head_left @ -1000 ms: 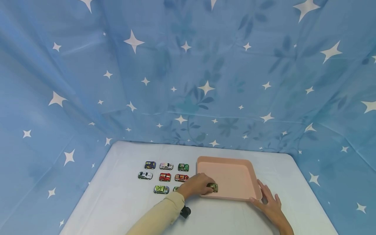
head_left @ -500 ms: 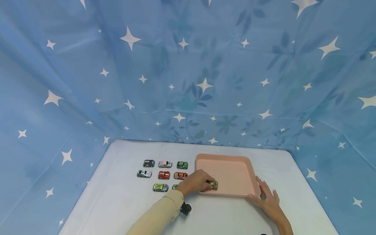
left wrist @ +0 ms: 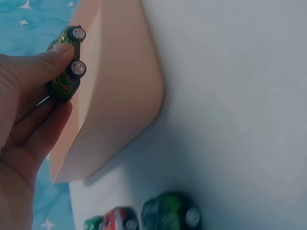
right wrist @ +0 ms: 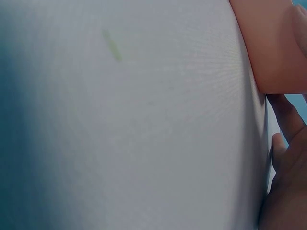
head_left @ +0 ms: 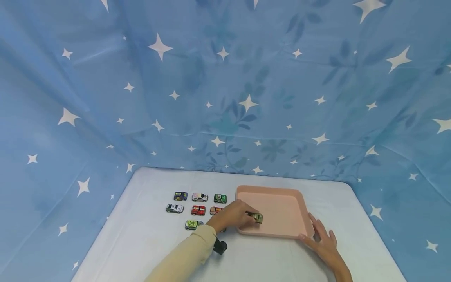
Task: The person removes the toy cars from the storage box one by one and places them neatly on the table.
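Note:
Between thumb and fingers, my left hand (head_left: pixel 235 214) pinches a small green patterned toy car (left wrist: pixel 67 67), which the left wrist view shows from its side, wheels facing right. In the head view that hand and the car are over the left part of a shallow pink tray (head_left: pixel 275 191). My right hand (head_left: pixel 325 246) touches the tray's front right corner, thumb at the front wall and fingers spread along the right side. Left of the tray, toy cars stand in rows, among them a red one (head_left: pixel 198 210) and a green one (head_left: pixel 220 199). My left forearm partly covers the nearest row.
A white table (head_left: pixel 267 258) carries everything. Behind it and at both sides hangs a blue curtain (head_left: pixel 197 78) with white stars. A black wrist device (head_left: pixel 220 247) sits under my left sleeve (head_left: pixel 186 250).
My left hand has risen slightly with the green toy car, shifting a little away from the tray's front wall. The right hand stays at the tray's corner. The head view wobbles slightly.

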Demonstrator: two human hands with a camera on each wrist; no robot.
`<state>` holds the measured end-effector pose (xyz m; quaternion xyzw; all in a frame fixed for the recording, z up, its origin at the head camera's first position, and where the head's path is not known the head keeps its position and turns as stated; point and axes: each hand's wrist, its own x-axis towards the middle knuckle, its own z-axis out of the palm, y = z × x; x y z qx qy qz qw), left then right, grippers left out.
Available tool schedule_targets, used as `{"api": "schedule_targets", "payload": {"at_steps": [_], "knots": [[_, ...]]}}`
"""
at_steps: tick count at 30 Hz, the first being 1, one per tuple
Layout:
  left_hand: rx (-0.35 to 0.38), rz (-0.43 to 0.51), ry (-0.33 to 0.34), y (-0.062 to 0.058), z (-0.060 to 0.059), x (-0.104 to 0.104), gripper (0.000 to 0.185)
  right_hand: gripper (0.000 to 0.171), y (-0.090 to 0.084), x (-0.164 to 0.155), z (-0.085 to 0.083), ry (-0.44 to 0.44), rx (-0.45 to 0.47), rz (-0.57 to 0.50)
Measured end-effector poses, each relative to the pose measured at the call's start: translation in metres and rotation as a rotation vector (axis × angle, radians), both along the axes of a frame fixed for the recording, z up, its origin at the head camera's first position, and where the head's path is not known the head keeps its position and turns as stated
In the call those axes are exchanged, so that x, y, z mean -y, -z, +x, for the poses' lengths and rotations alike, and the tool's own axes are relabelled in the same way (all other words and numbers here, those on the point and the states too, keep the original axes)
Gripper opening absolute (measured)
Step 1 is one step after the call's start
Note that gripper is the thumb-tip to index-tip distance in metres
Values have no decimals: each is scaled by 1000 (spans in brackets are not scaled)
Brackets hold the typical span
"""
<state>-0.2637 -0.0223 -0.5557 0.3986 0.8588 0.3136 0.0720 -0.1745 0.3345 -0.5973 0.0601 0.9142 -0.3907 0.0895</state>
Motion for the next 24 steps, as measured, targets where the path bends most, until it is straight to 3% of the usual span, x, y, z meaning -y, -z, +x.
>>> {"api": "schedule_targets", "payload": {"at_steps": [6, 18, 24], "knots": [[70, 29, -10, -12, -5, 19, 31, 106, 1, 0, -2, 1, 10, 7], [83, -6, -52, -22, -15, 77, 32, 106, -1, -1, -1, 0, 5, 8], [107, -31, -105, -26, -12, 110, 36, 109, -1, 1, -3, 11, 50, 19]]}}
